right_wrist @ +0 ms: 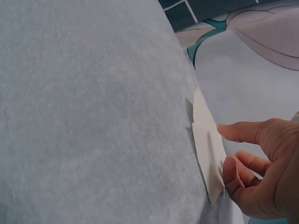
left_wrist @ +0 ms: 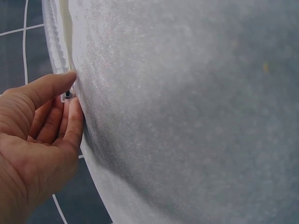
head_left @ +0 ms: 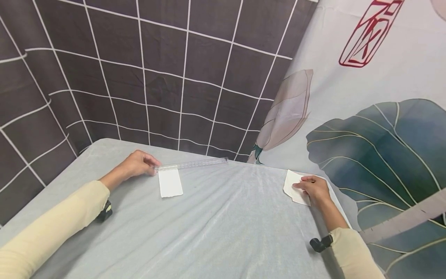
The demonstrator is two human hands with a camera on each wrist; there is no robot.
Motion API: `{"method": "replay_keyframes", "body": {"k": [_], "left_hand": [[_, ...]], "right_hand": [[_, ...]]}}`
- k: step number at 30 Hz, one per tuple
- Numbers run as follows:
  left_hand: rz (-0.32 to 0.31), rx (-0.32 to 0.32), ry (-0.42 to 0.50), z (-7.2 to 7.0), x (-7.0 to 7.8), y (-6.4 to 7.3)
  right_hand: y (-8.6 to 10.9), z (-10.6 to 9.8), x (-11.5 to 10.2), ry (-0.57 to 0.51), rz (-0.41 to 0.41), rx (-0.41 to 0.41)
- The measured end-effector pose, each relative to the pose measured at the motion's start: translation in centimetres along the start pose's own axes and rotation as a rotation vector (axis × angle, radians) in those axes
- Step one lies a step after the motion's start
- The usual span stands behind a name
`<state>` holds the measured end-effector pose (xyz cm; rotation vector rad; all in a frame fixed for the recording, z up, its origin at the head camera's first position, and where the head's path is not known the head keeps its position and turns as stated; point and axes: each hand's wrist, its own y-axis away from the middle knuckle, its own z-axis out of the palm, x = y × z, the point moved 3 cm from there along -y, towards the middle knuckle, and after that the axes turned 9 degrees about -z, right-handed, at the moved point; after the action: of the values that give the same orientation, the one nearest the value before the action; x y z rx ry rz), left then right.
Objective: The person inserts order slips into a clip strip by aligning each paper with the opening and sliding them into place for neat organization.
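Note:
My left hand (head_left: 138, 163) pinches the near end of a clear plastic ruler (head_left: 195, 164) between thumb and fingers. In the left wrist view the ruler (left_wrist: 53, 39) runs away from the fingertips along a pale strip of paper (left_wrist: 67, 35). From the head, a white paper rectangle (head_left: 170, 184) lies just below the ruler, its top edge meeting it. At the right, my right hand (head_left: 315, 188) hovers over white paper (head_left: 292, 186) with uneven edges. The right wrist view shows two overlapping paper pieces (right_wrist: 209, 161), with the thumb and loosely bent fingers at their edge.
A grey-blue cloth with soft creases covers the table (head_left: 223, 228). Behind hangs a dark curtain with a white grid (head_left: 163, 89); to the right, a pale curtain with large leaves (head_left: 369, 147) borders the table edge.

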<state>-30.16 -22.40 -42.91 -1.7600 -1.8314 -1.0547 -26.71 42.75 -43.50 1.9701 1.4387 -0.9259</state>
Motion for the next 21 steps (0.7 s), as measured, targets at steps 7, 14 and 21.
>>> {"method": "replay_keyframes", "body": {"k": [7, 14, 21], "left_hand": [[0.004, 0.001, -0.001, -0.04, -0.09, -0.11], [0.001, 0.008, 0.003, -0.01, -0.12, -0.09], [0.006, 0.008, 0.003, 0.07, 0.04, -0.15]], "right_hand": [[-0.04, -0.38, 0.66, 0.001, 0.010, 0.013], [0.20, -0.51, 0.65, 0.026, 0.013, 0.018], [0.28, -0.38, 0.70, 0.067, 0.028, 0.013]]}}
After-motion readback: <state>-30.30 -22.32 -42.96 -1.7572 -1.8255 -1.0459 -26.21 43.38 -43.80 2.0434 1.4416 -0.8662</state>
